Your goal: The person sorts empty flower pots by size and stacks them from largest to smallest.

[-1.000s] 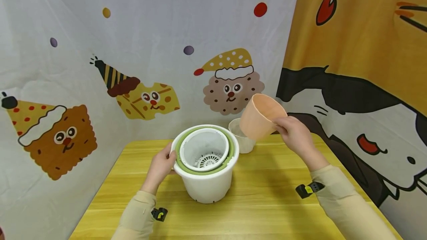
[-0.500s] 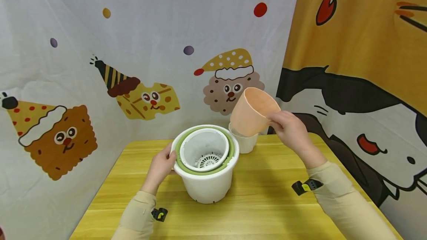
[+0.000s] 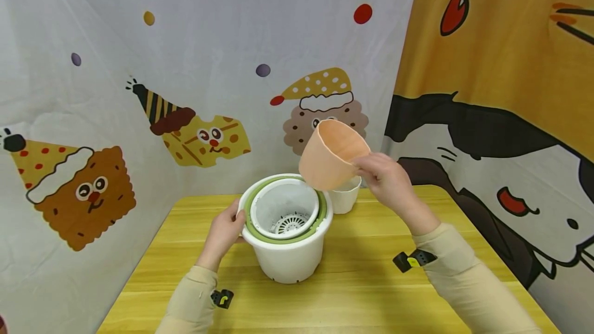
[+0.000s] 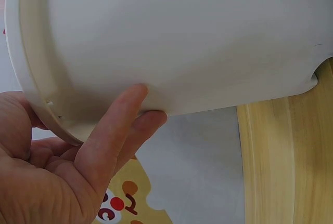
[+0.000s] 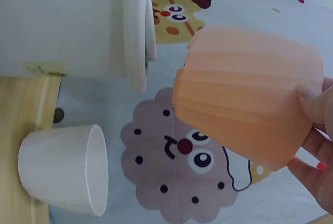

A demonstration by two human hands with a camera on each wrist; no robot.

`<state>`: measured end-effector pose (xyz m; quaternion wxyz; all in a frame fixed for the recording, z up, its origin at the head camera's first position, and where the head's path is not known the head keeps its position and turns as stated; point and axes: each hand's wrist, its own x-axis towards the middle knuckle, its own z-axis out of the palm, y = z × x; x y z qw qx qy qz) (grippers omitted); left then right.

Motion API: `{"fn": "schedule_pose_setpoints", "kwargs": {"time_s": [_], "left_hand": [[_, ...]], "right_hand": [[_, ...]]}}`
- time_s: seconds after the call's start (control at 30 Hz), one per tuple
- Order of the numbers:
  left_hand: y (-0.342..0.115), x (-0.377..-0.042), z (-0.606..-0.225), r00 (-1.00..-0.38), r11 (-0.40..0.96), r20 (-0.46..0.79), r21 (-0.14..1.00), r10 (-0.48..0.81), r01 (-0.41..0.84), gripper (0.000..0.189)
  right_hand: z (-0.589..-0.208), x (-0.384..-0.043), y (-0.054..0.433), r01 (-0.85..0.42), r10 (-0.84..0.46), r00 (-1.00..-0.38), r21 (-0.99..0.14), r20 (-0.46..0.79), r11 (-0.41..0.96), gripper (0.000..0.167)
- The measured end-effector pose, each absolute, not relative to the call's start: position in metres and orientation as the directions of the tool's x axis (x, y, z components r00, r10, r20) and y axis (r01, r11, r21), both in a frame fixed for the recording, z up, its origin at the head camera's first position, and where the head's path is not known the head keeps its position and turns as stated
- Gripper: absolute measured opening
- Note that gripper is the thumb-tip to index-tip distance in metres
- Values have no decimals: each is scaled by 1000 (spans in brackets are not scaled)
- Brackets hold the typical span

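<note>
aloft, peach pot (image 3: 322, 164), right hand (image 3: 389, 178) gripping rim (image 3: 330, 149), nested pots (image 3: 289, 262) apart

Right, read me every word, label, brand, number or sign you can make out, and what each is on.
No readable words, brands, numbers or signs.
Large white pot: yellowish patch, too blurred to tell whether it bears print.
Left wrist device, right wrist device: yellow marks, too small to read.
Backdrop: cartoon drawings, no lettering visible.

Left arm (image 3: 187, 298): sleeved, extended forward. Left hand (image 3: 224, 233): gripping, thumb (image 3: 240, 219) above, fingers (image 4: 110, 130) beneath, two of them nearly straight. Right arm (image 3: 468, 282): sleeved, extended forward and angled inward. Right hand (image 3: 385, 175): held higher than the left, pinching between thumb and fingers.
</note>
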<state>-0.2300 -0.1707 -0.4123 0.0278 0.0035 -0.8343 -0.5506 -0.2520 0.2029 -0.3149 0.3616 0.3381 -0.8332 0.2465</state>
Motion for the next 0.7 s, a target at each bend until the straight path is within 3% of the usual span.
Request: {"fn": "schedule_pose_setpoints", "kwargs": {"time_s": [0.43,0.7], "left_hand": [[-171,-231,-412,-999,399,36,917,-29,21,50],[-171,-230,-412,-998,395,49,918,-28,34,50]], "right_hand": [[-318,-254,180,-794,-420,-480,-179,770,580,25],[-321,-256,168,-840,-459,-423,-148,781,521,28]]}}
